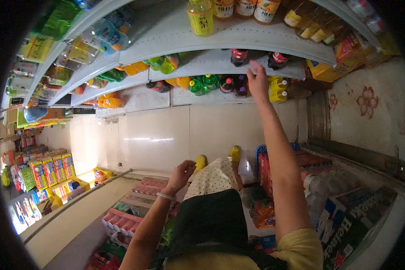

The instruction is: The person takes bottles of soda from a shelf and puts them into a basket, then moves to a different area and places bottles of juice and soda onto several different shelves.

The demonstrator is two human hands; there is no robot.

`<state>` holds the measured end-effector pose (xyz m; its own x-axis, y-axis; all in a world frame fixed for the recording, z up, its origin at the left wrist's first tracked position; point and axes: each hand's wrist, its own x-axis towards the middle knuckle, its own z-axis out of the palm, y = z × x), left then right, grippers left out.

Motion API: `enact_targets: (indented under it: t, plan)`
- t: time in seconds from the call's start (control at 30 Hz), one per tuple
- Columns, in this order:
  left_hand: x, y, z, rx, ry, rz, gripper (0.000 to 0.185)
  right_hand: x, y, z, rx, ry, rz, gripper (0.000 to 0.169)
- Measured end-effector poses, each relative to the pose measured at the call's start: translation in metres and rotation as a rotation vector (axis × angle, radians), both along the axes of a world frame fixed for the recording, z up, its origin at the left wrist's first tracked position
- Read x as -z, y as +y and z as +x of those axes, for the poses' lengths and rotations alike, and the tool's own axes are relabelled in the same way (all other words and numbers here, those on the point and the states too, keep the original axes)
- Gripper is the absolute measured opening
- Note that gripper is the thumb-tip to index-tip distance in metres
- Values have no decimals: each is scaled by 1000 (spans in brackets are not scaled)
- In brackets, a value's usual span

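Observation:
My right hand (257,79) reaches out to a shelf, its fingers apart near a dark cola bottle (239,57) with a red label; whether a fingertip touches the bottle I cannot tell. Another dark bottle with a red label (278,60) lies to the right on the same shelf. Below my hand, on the bottom shelf, are yellow bottles (278,89) with white caps and dark bottles with purple caps (241,88). My left hand (181,175), with a pale bracelet at the wrist, hangs low before my body with its fingers bent and nothing seen in it.
Shelves (195,69) of drink bottles curve across the top and left. Shrink-wrapped packs of cans (121,221) stand at lower left. A blue crate (261,148), plastic-wrapped packs and a Heineken carton (346,229) are at the right. A metal rail (77,206) runs at lower left above the tiled floor.

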<state>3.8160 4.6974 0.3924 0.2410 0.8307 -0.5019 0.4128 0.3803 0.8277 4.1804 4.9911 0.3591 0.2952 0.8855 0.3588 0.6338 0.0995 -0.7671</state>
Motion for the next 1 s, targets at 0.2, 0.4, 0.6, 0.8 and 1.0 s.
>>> enact_targets:
  t: [0.2, 0.4, 0.6, 0.8, 1.0]
  plan:
    - [9, 154, 115, -10, 13, 277, 26, 15, 70, 15, 92, 114, 41, 37]
    - [14, 343, 214, -181, 58, 834, 42, 34, 81, 31, -50, 189, 11, 39]
    - [17, 415, 261, -138, 20, 867, 25, 42, 95, 49, 79, 109, 78, 38]
    - [57, 446, 272, -62, 354, 1025, 32, 42, 130, 69, 32, -868, -103, 32]
    - [67, 432, 261, -351, 63, 1023, 27, 66, 170, 81, -99, -702, 43, 32]
